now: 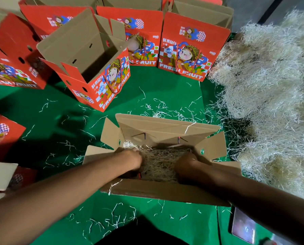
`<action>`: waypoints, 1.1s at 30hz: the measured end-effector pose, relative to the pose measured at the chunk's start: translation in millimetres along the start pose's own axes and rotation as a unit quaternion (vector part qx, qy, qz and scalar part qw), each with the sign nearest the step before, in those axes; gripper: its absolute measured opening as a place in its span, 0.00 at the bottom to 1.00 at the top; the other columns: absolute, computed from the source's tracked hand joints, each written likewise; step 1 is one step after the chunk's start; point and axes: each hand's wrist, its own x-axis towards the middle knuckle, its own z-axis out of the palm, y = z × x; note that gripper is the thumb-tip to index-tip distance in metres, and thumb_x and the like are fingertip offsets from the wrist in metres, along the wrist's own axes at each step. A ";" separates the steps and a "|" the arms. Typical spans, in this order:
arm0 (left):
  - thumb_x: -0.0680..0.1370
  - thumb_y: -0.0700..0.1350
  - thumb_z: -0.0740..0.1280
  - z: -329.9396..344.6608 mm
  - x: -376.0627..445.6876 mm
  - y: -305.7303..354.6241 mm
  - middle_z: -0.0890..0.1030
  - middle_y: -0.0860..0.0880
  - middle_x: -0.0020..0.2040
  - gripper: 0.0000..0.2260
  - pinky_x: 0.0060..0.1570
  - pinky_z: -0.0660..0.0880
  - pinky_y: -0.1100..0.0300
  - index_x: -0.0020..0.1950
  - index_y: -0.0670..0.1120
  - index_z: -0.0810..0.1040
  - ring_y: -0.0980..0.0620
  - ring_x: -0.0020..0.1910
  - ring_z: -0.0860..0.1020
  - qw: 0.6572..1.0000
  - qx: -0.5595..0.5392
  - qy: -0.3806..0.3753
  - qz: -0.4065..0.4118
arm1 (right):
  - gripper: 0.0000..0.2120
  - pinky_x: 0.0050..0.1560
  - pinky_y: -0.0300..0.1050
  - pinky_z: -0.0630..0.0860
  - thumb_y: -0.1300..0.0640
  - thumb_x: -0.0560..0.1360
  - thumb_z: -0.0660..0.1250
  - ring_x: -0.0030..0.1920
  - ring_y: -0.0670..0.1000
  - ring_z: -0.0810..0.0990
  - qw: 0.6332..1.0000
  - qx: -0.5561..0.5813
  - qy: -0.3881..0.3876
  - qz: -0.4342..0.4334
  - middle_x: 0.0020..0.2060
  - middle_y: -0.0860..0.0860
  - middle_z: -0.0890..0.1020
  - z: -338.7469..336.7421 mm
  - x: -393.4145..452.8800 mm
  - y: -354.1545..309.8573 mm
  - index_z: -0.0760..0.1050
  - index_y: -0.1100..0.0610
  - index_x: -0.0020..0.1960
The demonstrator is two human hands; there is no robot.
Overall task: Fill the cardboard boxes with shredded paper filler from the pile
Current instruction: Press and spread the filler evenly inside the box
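Both forearms reach into the open box, left hand and right hand apparently pressing the shredded paper lying between them, finger curl untellable, while the pile lies nearer the right.

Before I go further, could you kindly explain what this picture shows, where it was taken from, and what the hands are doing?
There is no machine here: a head-worn camera looks down at a person's own arms. Both hands, left hand and right hand, reach into the open cardboard box and press on the shredded paper inside; whether they grip any is unclear. The box stands on a green cloth. The filler pile lies to the right, and red fruit boxes stand behind, one open box seemingly unfilled.
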 end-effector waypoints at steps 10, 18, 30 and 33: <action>0.78 0.37 0.63 -8.9 -13.5 16.8 0.79 0.40 0.56 0.10 0.50 0.75 0.51 0.60 0.40 0.74 0.45 0.48 0.76 0.976 -0.129 0.124 0.122 | 0.10 0.32 0.46 0.75 0.51 0.80 0.63 0.33 0.58 0.80 0.980 0.168 0.099 -0.035 0.35 0.61 0.79 -13.6 -8.0 -6.9 0.80 0.57 0.49; 0.82 0.44 0.62 4.6 -3.2 8.0 0.80 0.46 0.48 0.13 0.52 0.76 0.55 0.62 0.40 0.78 0.52 0.39 0.75 0.985 -0.130 -0.063 0.093 | 0.16 0.56 0.50 0.78 0.52 0.77 0.69 0.54 0.57 0.81 0.961 0.262 -0.043 -0.077 0.56 0.57 0.82 -7.1 23.7 -5.1 0.79 0.59 0.60; 0.76 0.34 0.63 -14.3 5.2 -2.7 0.69 0.42 0.74 0.25 0.71 0.66 0.47 0.73 0.45 0.68 0.42 0.72 0.68 0.984 -0.156 0.088 0.021 | 0.37 0.72 0.57 0.66 0.51 0.76 0.69 0.75 0.58 0.64 0.969 0.224 0.101 -0.022 0.77 0.54 0.62 -8.5 44.6 6.0 0.54 0.52 0.79; 0.76 0.31 0.64 -11.6 4.3 1.1 0.64 0.42 0.77 0.29 0.75 0.61 0.46 0.76 0.44 0.65 0.43 0.76 0.62 0.986 -0.132 0.098 0.020 | 0.35 0.69 0.59 0.69 0.51 0.76 0.69 0.73 0.59 0.65 0.983 0.143 0.114 0.005 0.75 0.56 0.65 -2.5 42.0 3.8 0.58 0.56 0.78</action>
